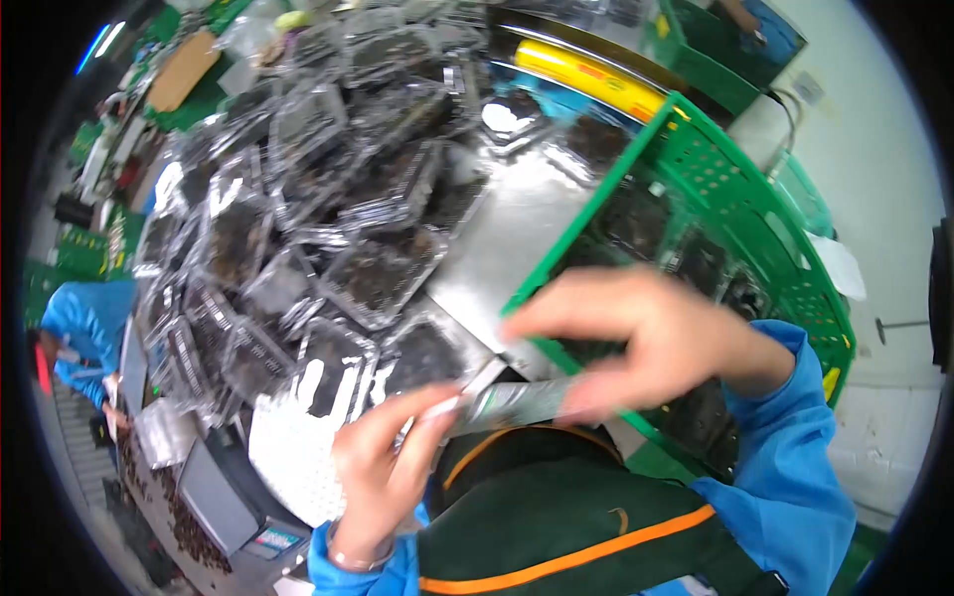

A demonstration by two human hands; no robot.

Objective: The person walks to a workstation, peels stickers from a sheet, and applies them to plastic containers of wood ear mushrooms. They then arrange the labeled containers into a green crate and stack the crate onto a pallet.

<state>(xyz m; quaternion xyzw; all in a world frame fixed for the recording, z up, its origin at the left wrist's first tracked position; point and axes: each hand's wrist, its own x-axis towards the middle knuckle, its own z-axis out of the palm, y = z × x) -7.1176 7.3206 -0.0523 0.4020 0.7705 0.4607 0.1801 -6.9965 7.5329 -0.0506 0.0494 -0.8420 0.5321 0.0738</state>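
My left hand (383,462) is closed, its thumb and fingers pinching the near end of a shiny, greyish plastic pack (517,402) with green print, held above my lap. A small white piece shows at the fingertips; I cannot make out what it is. My right hand (646,343) is smeared by motion over the far end of this pack, its upper fingers reaching left. Just beyond it stands a green plastic crate (711,164) holding several clear plastic boxes (636,219) with dark contents. More clear boxes (383,273) lie to the left of the crate.
The boxes are heaped over a metal table (512,223). A yellow roll (586,77) lies at its back edge. A grey device with a display (224,492) stands at lower left, near scattered dark bits (189,526). At far left is another person in a blue sleeve (89,328).
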